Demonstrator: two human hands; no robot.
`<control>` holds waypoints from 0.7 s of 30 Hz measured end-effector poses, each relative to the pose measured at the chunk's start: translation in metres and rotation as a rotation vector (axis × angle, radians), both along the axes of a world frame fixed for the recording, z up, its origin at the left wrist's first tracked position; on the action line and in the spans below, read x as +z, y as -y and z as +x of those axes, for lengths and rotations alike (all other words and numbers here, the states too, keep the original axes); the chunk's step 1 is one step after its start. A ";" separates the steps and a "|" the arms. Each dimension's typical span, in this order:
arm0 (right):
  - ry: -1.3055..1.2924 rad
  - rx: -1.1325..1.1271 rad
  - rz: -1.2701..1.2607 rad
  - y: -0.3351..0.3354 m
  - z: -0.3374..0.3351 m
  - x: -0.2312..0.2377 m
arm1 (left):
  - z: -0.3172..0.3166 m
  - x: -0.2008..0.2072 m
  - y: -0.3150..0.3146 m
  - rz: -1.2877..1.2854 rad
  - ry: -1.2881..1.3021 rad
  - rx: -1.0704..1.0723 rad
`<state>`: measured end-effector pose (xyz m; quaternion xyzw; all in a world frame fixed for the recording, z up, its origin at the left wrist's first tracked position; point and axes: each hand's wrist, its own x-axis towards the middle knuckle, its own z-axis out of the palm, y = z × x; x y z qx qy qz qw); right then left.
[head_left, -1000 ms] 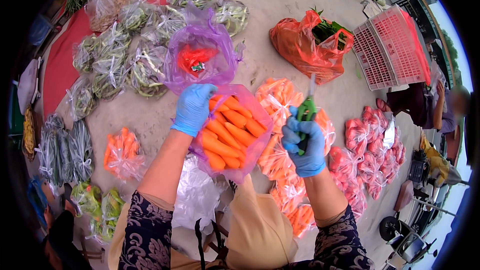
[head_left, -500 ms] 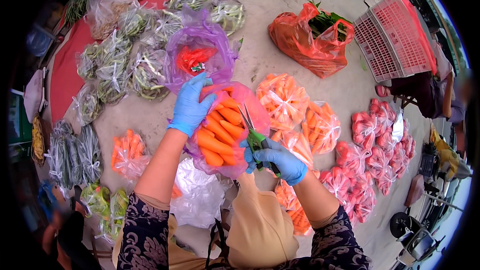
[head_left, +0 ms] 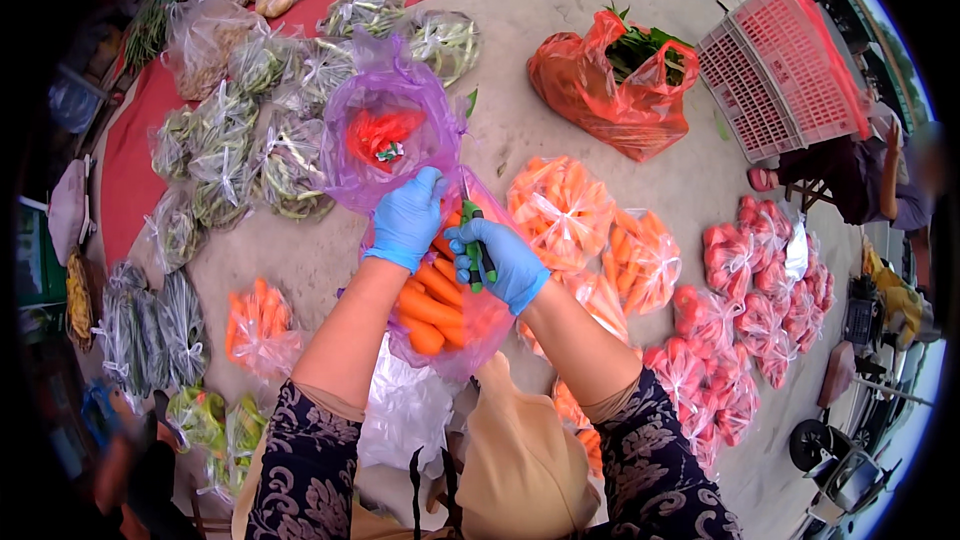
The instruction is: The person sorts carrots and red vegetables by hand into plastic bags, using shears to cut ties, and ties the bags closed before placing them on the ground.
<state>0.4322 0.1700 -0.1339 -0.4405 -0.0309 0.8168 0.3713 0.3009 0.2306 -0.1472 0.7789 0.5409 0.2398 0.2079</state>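
My left hand (head_left: 405, 220), in a blue glove, is closed at the upper rim of a pinkish-purple plastic bag (head_left: 485, 325) of loose carrots (head_left: 432, 308). My gloved right hand (head_left: 510, 262) grips a pair of scissors (head_left: 472, 212) with green-and-black handles, just right of the left hand over the carrots. Their blades point up and away from me; whether they are parted is unclear. Right beyond my left hand, an open purple plastic bag (head_left: 345, 120) holds a crumpled red plastic bag (head_left: 385, 135).
Tied bags of carrots (head_left: 562, 208) and of red round produce (head_left: 705, 315) lie to the right. Bagged green vegetables (head_left: 225, 150) cover the left. A red carrier bag (head_left: 610, 95) of leaves and stacked crates (head_left: 780, 70) stand beyond. A person (head_left: 850, 175) sits at the far right.
My right hand has brought the scissors up and left, close to my left hand. My left hand has shifted slightly right and down, its fingers now more closed.
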 end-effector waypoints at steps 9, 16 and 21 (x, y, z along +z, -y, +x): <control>-0.302 -0.718 -0.204 -0.072 0.072 -0.024 | -0.016 -0.026 0.004 -0.087 0.352 0.130; -0.260 -0.802 -0.042 0.014 0.138 -0.085 | -0.046 -0.063 -0.037 -0.182 0.198 0.420; -0.215 -0.943 -0.127 0.080 0.161 -0.090 | -0.047 -0.070 -0.047 -0.197 0.108 0.455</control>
